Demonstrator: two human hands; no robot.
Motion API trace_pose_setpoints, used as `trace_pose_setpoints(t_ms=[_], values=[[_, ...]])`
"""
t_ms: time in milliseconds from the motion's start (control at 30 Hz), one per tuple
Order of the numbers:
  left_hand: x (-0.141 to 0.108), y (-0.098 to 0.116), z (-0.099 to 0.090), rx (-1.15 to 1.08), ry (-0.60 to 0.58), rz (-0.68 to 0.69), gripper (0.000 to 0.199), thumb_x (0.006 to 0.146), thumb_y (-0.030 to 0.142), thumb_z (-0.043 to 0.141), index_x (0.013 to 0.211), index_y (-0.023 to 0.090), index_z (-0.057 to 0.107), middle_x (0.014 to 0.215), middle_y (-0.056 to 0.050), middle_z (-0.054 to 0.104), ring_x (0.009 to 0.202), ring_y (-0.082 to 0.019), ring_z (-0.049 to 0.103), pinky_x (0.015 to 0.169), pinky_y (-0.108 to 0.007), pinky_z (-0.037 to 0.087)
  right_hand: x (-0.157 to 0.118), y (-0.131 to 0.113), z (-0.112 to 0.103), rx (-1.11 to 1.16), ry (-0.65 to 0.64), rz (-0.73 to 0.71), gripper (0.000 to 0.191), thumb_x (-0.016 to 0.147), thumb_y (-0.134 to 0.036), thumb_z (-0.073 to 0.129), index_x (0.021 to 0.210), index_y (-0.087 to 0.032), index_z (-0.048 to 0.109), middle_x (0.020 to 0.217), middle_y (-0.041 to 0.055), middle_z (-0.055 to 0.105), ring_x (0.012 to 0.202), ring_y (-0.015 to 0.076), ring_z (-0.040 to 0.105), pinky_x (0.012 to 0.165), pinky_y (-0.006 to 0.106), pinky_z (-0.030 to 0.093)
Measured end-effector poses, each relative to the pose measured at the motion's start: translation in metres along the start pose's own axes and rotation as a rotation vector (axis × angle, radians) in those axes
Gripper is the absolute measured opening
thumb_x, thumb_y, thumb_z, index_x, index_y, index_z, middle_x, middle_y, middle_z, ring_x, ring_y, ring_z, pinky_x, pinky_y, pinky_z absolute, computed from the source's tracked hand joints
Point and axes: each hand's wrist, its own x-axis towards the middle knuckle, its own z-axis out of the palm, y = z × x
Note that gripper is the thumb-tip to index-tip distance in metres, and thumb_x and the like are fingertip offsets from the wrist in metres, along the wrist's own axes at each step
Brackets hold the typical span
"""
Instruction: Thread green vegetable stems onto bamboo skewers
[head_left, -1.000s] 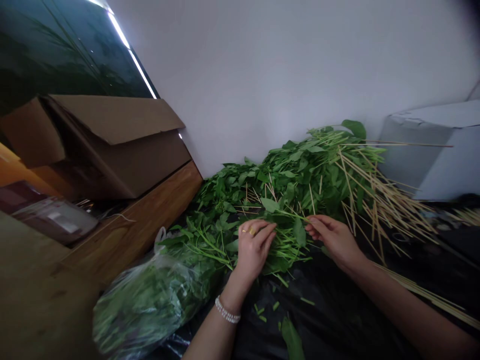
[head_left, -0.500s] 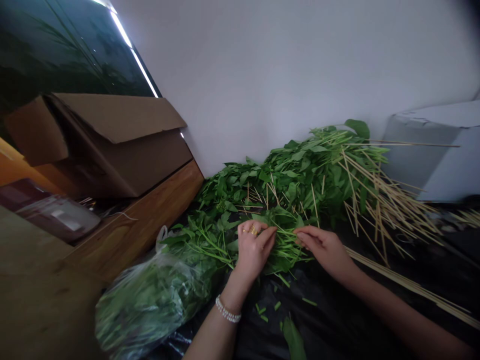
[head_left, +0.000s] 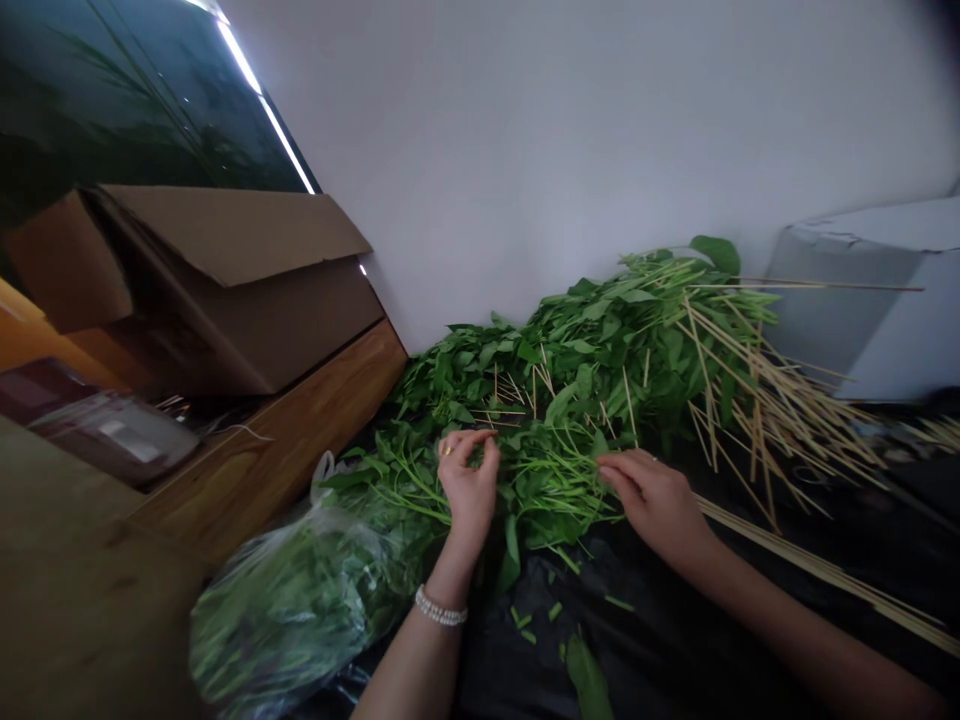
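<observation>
My left hand, with rings and a beaded bracelet, is closed in a pinch at the left side of a pile of leafy green stems. Whatever its fingertips hold, if anything, cannot be made out. At the cut ends of the same pile, my right hand pinches a thin green stem between thumb and fingers. A clear plastic bag full of greens lies left of my left hand, with loose leafy stems spilling by its mouth. Short stem bits and a leaf lie on the black sheet in front.
Behind my hands, a long heap of greens on thin wooden sticks runs along the wall. More sticks lie beside my right forearm. A cardboard box stands on a wooden ledge at left, a white box at right.
My left hand has moved left, away from my right hand, to the pile's leafy side. My right hand has shifted slightly right and stays at the stem ends.
</observation>
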Motion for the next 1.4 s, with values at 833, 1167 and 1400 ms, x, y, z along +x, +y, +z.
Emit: trace_pose_setpoints(t_ms=[833, 1167, 1400], values=[[-0.026, 0.035, 0.002, 0.163, -0.461, 0.549, 0.012, 0.092, 0.023, 0.058, 0.101, 0.025, 0.066, 0.083, 0.002, 0.071, 0.096, -0.015, 0.058, 0.1, -0.04, 0.028, -0.007, -0.023, -0.002, -0.649, -0.042, -0.574, 0.024, 0.089, -0.005, 0.047, 0.102, -0.005, 0.066, 0.079, 0.0102, 0.062, 0.08, 0.023, 0.054, 0.078, 0.038, 0.046], [-0.027, 0.044, 0.0, -0.043, -0.441, 0.497, 0.012, 0.089, 0.018, 0.061, 0.098, 0.023, 0.066, 0.083, 0.001, 0.072, 0.093, -0.016, 0.059, 0.095, -0.04, 0.033, -0.006, -0.031, -0.002, -0.01, -0.088, -0.055, 0.017, 0.087, -0.017, 0.048, 0.08, -0.018, 0.063, 0.07, 0.0017, 0.058, 0.066, 0.0151, 0.053, 0.065, 0.03, 0.043], [-0.024, 0.044, 0.001, -0.313, -0.375, 0.164, 0.014, 0.092, 0.02, 0.055, 0.087, 0.02, 0.068, 0.082, -0.003, 0.07, 0.085, -0.017, 0.062, 0.085, -0.037, 0.043, 0.003, -0.034, -0.007, 0.813, -0.322, 0.564, 0.017, 0.08, -0.031, 0.052, 0.07, -0.019, 0.06, 0.063, -0.0019, 0.057, 0.058, 0.0109, 0.05, 0.055, 0.024, 0.038]])
